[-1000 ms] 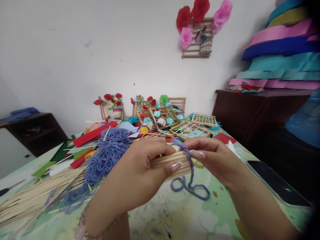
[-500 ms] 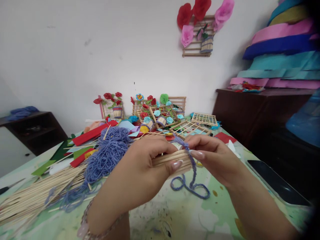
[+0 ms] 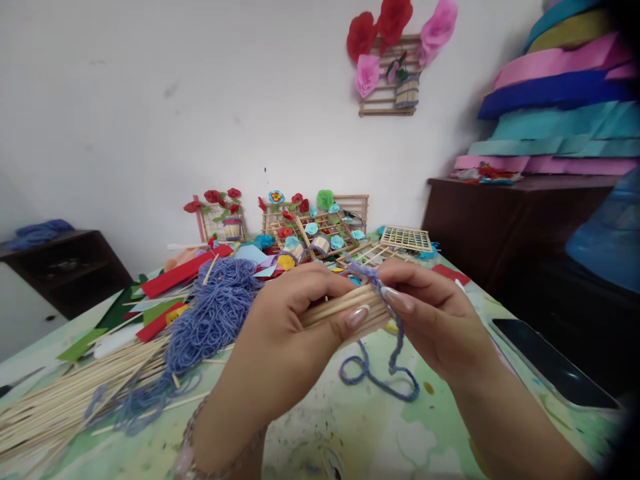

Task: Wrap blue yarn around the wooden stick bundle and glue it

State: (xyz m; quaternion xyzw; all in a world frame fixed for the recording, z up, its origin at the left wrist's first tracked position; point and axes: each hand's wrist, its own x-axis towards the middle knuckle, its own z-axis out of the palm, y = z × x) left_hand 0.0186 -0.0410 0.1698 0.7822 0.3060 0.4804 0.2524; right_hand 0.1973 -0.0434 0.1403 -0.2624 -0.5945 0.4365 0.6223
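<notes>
Above the table, my left hand (image 3: 305, 320) is closed around a row of short pale wooden sticks (image 3: 345, 310), with the thumb lying along the front. My right hand (image 3: 430, 313) pinches a blue-purple braided yarn cord (image 3: 395, 347) against the right end of the sticks. The cord passes over that end; its frayed tip sticks up at the top, and its loose length hangs down to a curl on the tabletop. The fingers hide how the cord is fixed to the sticks. A large heap of loose blue yarn (image 3: 215, 300) lies left of my left hand.
Long thin sticks (image 3: 85, 393) spread over the table's left side, with coloured paper behind them. Small stick frames (image 3: 325, 233) with paper flowers stand along the wall. A phone (image 3: 555, 363) lies at the right, near a dark cabinet (image 3: 505, 233). Scissors (image 3: 15, 387) lie far left.
My right hand has shifted slightly right with the cord, whose hanging part now bends more to the right. My left thumb has slid slightly along the sticks. The view has shifted a little.
</notes>
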